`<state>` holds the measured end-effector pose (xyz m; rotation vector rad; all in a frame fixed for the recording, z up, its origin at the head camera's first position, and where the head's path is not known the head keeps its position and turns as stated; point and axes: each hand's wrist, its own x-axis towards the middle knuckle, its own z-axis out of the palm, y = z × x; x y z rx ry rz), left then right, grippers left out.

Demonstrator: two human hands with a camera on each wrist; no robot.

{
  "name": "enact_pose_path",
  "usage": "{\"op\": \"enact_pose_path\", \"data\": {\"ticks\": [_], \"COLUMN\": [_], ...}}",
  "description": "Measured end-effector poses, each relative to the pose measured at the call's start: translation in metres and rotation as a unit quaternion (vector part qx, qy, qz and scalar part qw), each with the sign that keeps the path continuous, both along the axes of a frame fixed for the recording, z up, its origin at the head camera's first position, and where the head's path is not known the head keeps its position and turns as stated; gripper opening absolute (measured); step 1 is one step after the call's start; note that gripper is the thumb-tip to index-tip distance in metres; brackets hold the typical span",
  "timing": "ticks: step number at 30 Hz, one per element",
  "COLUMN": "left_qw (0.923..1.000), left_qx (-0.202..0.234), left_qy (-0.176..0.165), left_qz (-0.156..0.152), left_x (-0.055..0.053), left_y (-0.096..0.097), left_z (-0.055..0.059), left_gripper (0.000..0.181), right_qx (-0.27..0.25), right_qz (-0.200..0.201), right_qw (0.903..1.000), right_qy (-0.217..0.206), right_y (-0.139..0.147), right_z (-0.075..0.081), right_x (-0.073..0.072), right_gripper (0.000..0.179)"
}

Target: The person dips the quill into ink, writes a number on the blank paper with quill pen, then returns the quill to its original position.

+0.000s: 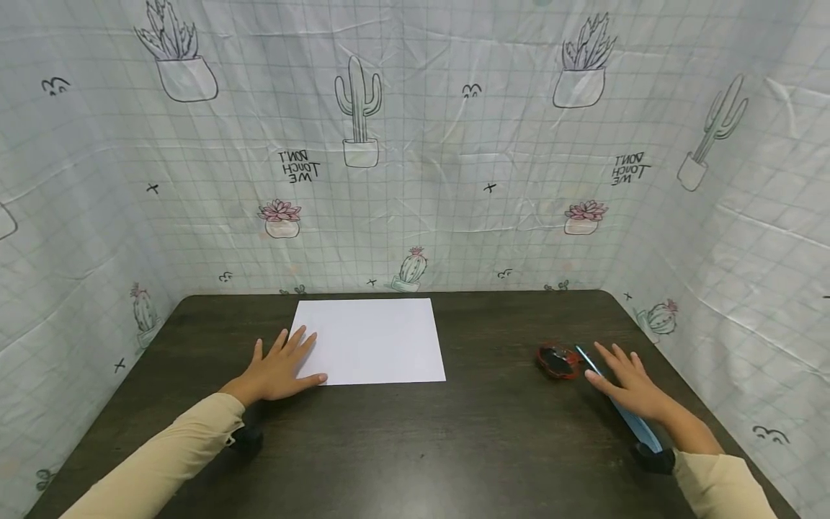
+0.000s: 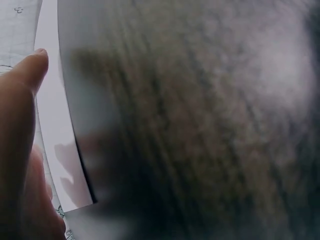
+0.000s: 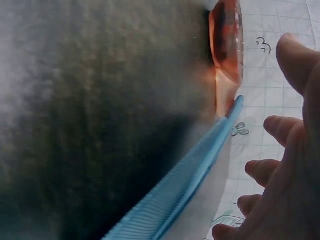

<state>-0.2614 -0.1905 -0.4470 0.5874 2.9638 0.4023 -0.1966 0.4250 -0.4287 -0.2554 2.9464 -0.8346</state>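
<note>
A white sheet of paper (image 1: 372,341) lies flat on the dark table. Over its left edge my left hand (image 1: 279,369) spreads its fingers, with the thumb by the near left corner. In the left wrist view, finger shadows fall on the paper (image 2: 55,110); whether the hand touches it I cannot tell. At the right, my right hand (image 1: 629,386) hovers with fingers apart over a long, narrow blue ribbed object (image 1: 638,425), which it partly hides. Touching or close to the far end of this blue object (image 3: 185,175) is a red see-through object with a dark middle (image 1: 558,361).
The dark wooden table (image 1: 415,447) has a white grid-patterned cloth with cactus drawings (image 1: 415,180) behind it and on both sides. Dark bands sit at both wrists, below light tan sleeves (image 1: 168,454).
</note>
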Motion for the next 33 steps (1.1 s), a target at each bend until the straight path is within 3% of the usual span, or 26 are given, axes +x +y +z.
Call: {"op": "enact_pose_path", "data": {"ticks": [11, 20, 33], "left_qw": [0.9993, 0.9989, 0.9985], "left_qx": [-0.004, -0.002, -0.004], "left_qy": [-0.035, -0.047, -0.054], "left_qz": [-0.009, -0.008, -0.011], "left_x": [0.002, -0.001, 0.001], "left_y": [0.001, 0.0, 0.0], "left_z": [-0.009, -0.011, -0.008], "left_gripper": [0.088, 0.089, 0.088], "right_qx": [-0.021, 0.052, 0.078], "right_qz": [0.014, 0.016, 0.006], "right_qw": [0.9997, 0.9975, 0.9922], "right_qy": [0.001, 0.046, 0.097], "right_y": [-0.003, -0.002, 0.001], "right_z": [-0.007, -0.008, -0.012], "right_x": [0.004, 0.001, -0.006], "right_gripper": [0.073, 0.068, 0.047]}}
